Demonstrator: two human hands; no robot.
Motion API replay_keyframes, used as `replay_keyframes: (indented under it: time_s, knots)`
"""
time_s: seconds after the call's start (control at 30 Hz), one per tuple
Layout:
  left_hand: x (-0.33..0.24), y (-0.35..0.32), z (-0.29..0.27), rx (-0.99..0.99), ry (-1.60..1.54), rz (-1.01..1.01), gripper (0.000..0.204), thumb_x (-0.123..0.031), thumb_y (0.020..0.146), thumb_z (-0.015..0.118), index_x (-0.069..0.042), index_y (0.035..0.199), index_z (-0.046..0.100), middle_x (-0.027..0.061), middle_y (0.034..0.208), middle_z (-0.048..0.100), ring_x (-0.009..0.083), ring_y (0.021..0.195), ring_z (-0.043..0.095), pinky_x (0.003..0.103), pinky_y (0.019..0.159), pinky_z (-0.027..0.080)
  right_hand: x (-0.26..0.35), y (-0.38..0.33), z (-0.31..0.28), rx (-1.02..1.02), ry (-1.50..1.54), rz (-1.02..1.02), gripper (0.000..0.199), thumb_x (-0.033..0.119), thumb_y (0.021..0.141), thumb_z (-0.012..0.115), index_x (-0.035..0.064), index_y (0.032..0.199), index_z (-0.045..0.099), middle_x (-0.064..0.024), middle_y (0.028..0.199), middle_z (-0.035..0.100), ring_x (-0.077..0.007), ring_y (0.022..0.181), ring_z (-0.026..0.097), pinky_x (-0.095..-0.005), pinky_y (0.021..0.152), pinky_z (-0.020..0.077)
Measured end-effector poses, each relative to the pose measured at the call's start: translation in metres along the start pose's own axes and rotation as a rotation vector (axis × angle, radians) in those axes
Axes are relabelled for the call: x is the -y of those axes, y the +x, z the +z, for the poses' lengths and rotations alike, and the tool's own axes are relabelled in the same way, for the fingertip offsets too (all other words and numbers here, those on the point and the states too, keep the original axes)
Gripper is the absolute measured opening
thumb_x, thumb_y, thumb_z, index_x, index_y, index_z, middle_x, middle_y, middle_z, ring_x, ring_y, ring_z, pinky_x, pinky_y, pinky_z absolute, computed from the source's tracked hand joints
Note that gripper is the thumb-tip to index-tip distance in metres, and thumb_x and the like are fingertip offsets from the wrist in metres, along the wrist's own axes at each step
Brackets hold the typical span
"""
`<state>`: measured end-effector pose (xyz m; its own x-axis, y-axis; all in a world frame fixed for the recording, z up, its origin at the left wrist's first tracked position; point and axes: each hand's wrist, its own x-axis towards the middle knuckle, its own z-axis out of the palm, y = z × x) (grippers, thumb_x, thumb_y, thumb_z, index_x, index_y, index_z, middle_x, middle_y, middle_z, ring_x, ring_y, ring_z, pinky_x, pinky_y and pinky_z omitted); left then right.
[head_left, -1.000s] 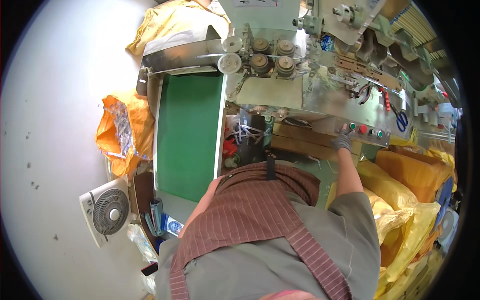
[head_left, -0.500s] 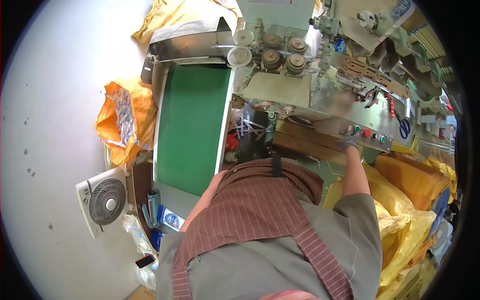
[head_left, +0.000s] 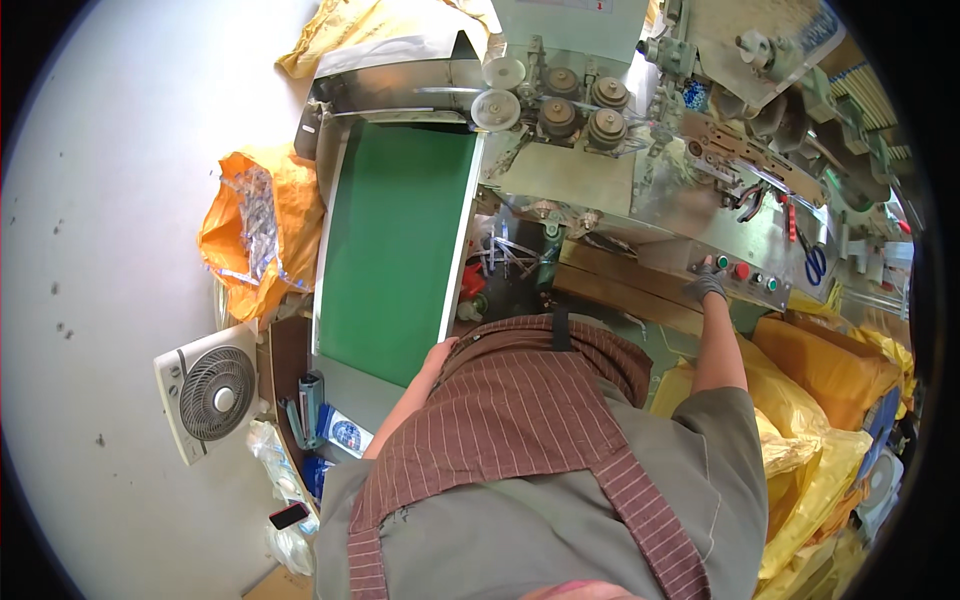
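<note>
Your right hand (head_left: 709, 284) has a finger at the green button (head_left: 722, 262) towards the control box's (head_left: 682, 252) left end. Reach looks done, press unconfirmed; can't tell its grip. Left hand (head_left: 439, 355) mostly hidden by your apron (head_left: 500, 390), grip unclear.

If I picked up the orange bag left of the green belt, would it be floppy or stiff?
Probably floppy: the orange bag has thin, creased sides. It may be light for its size, since the silvery scraps look thin. Tipping it might spill some, as its mouth gapes.
</note>
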<state>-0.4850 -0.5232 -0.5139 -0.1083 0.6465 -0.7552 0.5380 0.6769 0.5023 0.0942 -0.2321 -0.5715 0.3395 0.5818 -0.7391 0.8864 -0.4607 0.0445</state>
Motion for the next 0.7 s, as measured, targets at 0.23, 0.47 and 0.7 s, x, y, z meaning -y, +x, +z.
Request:
replay_keyframes:
  time_s: [0.23,0.47,0.7]
  knots:
    - [0.01,0.002,0.006,-0.027,0.065,0.016,0.037,-0.025,0.092,0.046,-0.01,0.124,0.056,0.0168,0.117,0.062,0.0302,0.107,0.06,0.036,0.089,0.045,0.001,0.0,-0.003,-0.002,0.056,0.001,0.133,0.033,0.056,0.088,0.0243,0.15,-0.004,-0.0307,0.152,-0.005,-0.0404,0.143,0.007,-0.0369,0.115,0.0172]
    - [0.013,0.002,0.011,-0.019,0.025,-0.01,0.036,-0.024,0.092,0.047,-0.011,0.124,0.056,0.0158,0.116,0.063,0.0286,0.105,0.06,0.035,0.09,0.045,0.001,-0.011,-0.008,-0.018,-0.002,-0.021,0.126,0.033,0.06,0.084,0.0227,0.15,-0.003,-0.0333,0.15,-0.006,-0.039,0.142,0.012,-0.0333,0.114,0.0188]
    - [0.02,0.005,0.022,-0.048,-0.163,-0.059,0.036,-0.027,0.094,0.044,-0.009,0.121,0.059,0.0094,0.113,0.065,0.0213,0.106,0.059,0.031,0.09,0.043,-0.006,0.003,0.001,-0.02,-0.002,-0.065,0.131,0.037,0.057,0.086,0.0199,0.15,-0.004,-0.0346,0.15,-0.006,-0.0395,0.142,0.011,-0.0344,0.115,0.0165]
